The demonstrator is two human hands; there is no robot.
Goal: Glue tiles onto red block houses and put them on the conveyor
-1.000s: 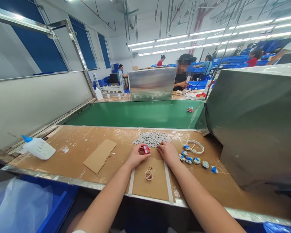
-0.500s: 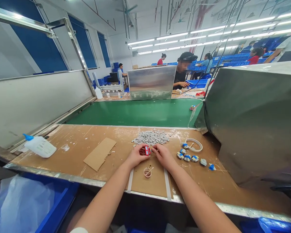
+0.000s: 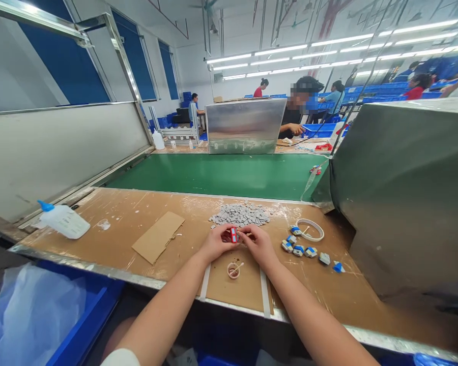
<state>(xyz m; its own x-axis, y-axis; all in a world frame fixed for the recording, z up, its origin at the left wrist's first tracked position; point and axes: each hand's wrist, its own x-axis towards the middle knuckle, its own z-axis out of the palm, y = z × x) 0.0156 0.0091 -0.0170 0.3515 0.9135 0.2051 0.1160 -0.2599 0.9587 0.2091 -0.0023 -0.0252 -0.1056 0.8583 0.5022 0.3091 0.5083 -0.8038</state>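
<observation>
my left hand (image 3: 217,244): fingers closed around one small red block (image 3: 234,235), just this side of a heap of grey pieces (image 3: 242,214). my right hand (image 3: 261,245): fingertips at the block's right edge, whether gripping anything i cannot tell. nearer me: one cup (image 3: 233,277) with stick (image 3: 238,266).

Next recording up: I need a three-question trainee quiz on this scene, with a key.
1. Name it: what is heaped on the table, just beyond the two hands?
2. True or false: the left hand holds a red object.
3. Choose: what colour is the cap of the bottle at the table's left? A) red B) blue C) yellow

Key: 1. Small gray pieces. 2. True. 3. B.
</observation>
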